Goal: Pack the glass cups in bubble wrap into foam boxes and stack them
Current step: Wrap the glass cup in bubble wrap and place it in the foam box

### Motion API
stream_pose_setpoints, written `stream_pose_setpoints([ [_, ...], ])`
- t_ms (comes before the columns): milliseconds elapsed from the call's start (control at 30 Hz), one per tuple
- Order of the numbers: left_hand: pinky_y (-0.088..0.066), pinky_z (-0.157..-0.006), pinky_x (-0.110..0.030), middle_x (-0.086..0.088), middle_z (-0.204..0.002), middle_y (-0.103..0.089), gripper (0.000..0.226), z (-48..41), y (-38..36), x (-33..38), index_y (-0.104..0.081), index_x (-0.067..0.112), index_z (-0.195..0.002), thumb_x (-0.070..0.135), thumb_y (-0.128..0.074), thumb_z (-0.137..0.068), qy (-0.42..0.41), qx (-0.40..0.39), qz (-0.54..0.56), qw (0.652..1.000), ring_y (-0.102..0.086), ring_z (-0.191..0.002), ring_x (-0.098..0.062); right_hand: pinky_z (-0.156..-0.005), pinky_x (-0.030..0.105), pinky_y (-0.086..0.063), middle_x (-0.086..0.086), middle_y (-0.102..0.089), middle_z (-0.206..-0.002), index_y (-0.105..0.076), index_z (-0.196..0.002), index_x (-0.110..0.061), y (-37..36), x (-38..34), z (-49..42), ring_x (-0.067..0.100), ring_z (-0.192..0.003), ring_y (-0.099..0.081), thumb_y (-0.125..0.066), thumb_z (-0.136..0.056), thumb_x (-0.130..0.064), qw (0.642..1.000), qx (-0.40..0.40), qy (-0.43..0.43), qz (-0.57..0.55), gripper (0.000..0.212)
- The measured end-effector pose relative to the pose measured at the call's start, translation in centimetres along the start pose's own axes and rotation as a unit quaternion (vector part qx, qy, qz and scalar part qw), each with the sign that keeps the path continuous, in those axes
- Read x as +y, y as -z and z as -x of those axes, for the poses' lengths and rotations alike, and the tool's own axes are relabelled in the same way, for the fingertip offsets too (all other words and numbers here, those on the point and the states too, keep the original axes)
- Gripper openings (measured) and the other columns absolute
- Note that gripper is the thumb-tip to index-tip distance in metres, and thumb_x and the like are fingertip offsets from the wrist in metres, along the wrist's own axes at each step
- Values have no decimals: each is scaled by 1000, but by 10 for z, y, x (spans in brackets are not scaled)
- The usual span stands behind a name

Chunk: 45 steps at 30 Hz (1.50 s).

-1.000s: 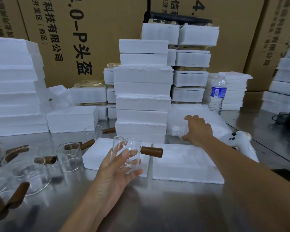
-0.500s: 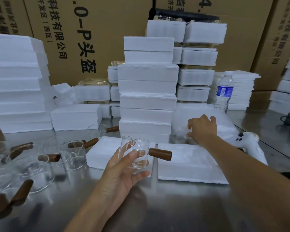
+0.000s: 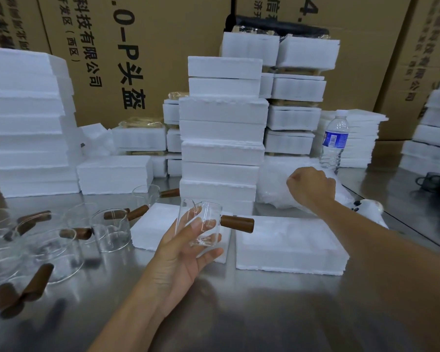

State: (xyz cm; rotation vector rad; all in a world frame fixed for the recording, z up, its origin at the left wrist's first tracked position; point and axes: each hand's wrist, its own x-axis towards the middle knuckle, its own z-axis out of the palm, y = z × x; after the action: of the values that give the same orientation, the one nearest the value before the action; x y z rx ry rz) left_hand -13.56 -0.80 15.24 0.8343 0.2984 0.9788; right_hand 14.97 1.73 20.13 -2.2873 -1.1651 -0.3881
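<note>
Below the left hand (image 3: 181,252) and the right hand (image 3: 311,185), a brushed steel table (image 3: 264,313) with a dull sheen and soft reflections. Far beyond both hands, walled in by tall brown cardboard cartons (image 3: 163,47) printed with black Chinese characters. Just past the right hand, an upright clear water bottle (image 3: 335,138) with a blue label. Right of its wrist, a white controller (image 3: 370,208) on the steel.

Left hand (image 3: 186,252), near, palm up, grips cup (image 3: 210,233); right hand (image 3: 311,185), arm extended far, clenches wrap (image 3: 274,189).

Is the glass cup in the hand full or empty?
Empty. The glass cup is clear right through; the left hand holding it shows through, no liquid.
</note>
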Motion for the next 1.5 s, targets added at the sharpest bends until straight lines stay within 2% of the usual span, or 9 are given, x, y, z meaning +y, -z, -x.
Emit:
stream_pose_setpoints([
  [233,-57,-60,-32,-10,-93,-73,72,6,-2,6,-78,22,-89,33,-98,-21,-8,10,26,1000,-71,-78,-25,-83,32,-47,-2,-62,-79,-64,-82,-16,33,-11,1,20,-84,-59,-61,-85,-24,966,70,-42,-246,10],
  [400,-57,-62,-32,-10,-91,-71,61,14,-8,16,-76,18,-82,29,-98,-27,-33,-19,73,997,-68,-75,-26,-67,2,-37,-19,-55,-76,-56,-81,-18,55,-20,20,0,-78,-54,-63,-89,-22,923,125,87,-354,10],
  [467,-57,-62,-32,-9,-91,-71,57,17,-13,20,-75,19,-76,30,-98,-26,-44,-37,80,995,-68,-76,-26,-67,-1,-35,-23,-54,-79,-55,-83,-20,61,-24,35,-10,-79,-54,-61,-90,-18,912,133,135,-365,9],
  [633,-58,-62,-31,-8,-90,-70,60,20,-19,25,-75,19,-79,31,-98,-25,-50,-43,73,995,-68,-76,-24,-84,26,-38,-17,-57,-87,-57,-91,-24,69,-38,81,11,-93,-54,-55,-93,-18,912,110,251,-306,7],
  [767,-58,-61,-31,-8,-89,-70,58,20,-18,27,-74,21,-72,30,-98,-21,-58,-20,77,995,-68,-75,-24,-109,35,-23,-11,-63,-91,-61,-94,-20,69,-54,121,0,-90,-51,-43,-95,-27,899,87,356,-239,19],
  [900,-59,-63,-29,-8,-92,-68,80,19,-13,34,-69,15,-96,28,-98,-23,-71,-16,104,992,-67,-76,-22,-101,49,-32,2,-71,-84,-70,-87,-11,58,-68,146,19,-82,-67,-62,-84,-10,893,90,418,-140,8],
  [1167,-58,-68,-29,-7,-93,-67,71,18,-5,39,-68,15,-91,31,-97,-28,-92,-8,115,989,-66,-79,-21,-87,36,-48,-2,-71,-91,-72,-88,-21,29,-79,177,17,-81,-66,-77,-75,-20,879,-29,471,-74,14],
  [1333,-57,-73,-30,-3,-97,-65,78,17,-1,40,-64,22,-99,35,-97,-30,-88,-1,107,990,-65,-86,-18,-114,39,-13,0,-60,-127,-59,-121,-22,13,-78,185,18,-119,-51,-47,-95,-33,873,-119,472,-39,31],
  [1500,-56,-75,-31,-1,-100,-66,75,16,-1,37,-66,23,-96,34,-97,-29,-73,-5,95,993,-65,-88,-19,-108,23,-10,-11,-53,-132,-51,-127,-31,11,-71,188,7,-124,-42,-49,-92,-42,886,-116,429,-130,36],
])
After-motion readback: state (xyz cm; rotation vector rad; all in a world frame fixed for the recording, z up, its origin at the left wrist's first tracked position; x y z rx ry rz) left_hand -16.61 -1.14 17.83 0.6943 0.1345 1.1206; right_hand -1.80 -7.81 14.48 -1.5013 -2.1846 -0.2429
